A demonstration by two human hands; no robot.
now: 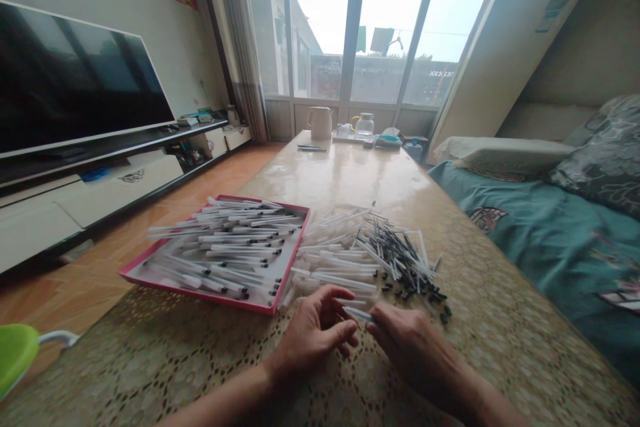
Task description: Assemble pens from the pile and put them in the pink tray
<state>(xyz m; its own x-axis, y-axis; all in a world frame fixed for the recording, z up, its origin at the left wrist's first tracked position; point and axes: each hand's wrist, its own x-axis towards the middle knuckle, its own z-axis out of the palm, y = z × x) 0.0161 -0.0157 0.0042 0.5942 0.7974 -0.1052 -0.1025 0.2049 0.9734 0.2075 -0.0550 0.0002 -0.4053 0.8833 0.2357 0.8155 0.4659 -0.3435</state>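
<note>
Tube [356, 313], slim and pale, is pinched between the thumb and fingers of the right hand [410, 340], low above the near part of the counter [345, 177]. Its free end points toward the left hand [317, 330], which is loosely curled with a gap between thumb and fingers; whether the fingertips touch the tube cannot be told. Just beyond the hands lies a loose heap of whitish tubes [345, 259]. Right of this heap, and partly over it, dark thin refills [395, 247] lie in a tangle, with small black plugs [403, 292] scattered at its near edge. To the left stands a shallow pinkish-red tray [291, 262], holding many white pens [237, 250] with dark ends, a few of them sticking out over its left rim. At the far end of the counter are a cream jug [320, 123], a glass pitcher [365, 127] and a blue packet [388, 141]. A television [80, 77] is on the left, a teal-covered sofa [500, 213] on the right, and windows [325, 20] beyond.
</note>
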